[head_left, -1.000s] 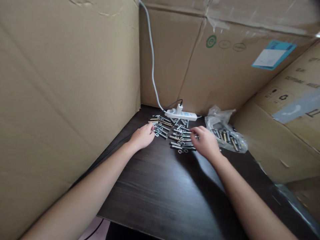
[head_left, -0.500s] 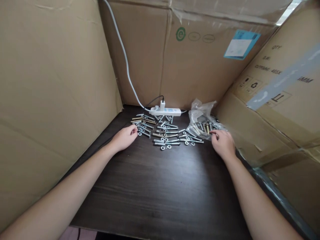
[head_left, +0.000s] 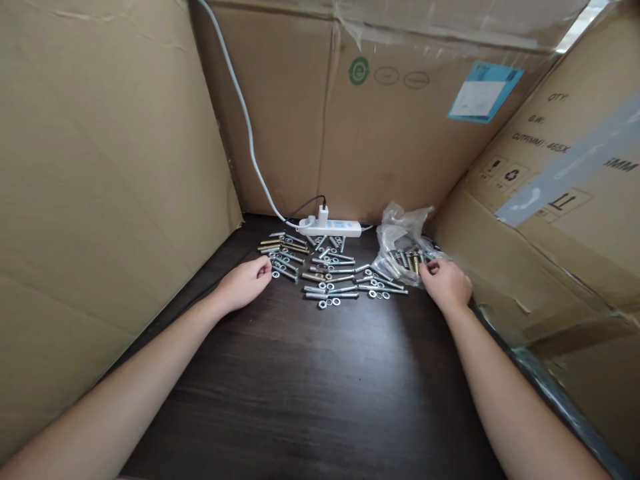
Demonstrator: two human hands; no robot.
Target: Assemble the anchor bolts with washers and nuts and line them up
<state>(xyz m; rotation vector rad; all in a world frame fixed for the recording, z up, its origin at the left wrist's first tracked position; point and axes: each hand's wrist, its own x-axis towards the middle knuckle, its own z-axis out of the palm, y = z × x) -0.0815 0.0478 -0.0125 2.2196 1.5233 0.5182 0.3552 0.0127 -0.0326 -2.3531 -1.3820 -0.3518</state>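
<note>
My left hand (head_left: 246, 283) rests on the dark table, its fingers curled closed beside the left group of bolts (head_left: 285, 268); nothing shows in it. My right hand (head_left: 447, 283) lies at the right, also loosely curled, against the near right edge of a clear plastic bag (head_left: 395, 230). Nothing can be seen between its thumb and fingers. Inside the opened bag are several loose bolts (head_left: 415, 261), some silver and some brassy. Between the hands, several long sleeve bolts (head_left: 340, 295) lie in rough rows, with nuts and washers (head_left: 336, 302) among them.
A white power strip (head_left: 345, 229) with a plugged-in charger (head_left: 323, 215) stands behind the bolts. Its white cable (head_left: 245, 113) runs up the rear carton. Large cardboard boxes (head_left: 115, 167) wall in the left, back and right sides. The table surface (head_left: 310, 387) stretches toward me.
The view has shifted slightly, so the hardware and boxes sit a little differently in the picture. Both hands keep their curled shape and their places by the bolts and bag.
</note>
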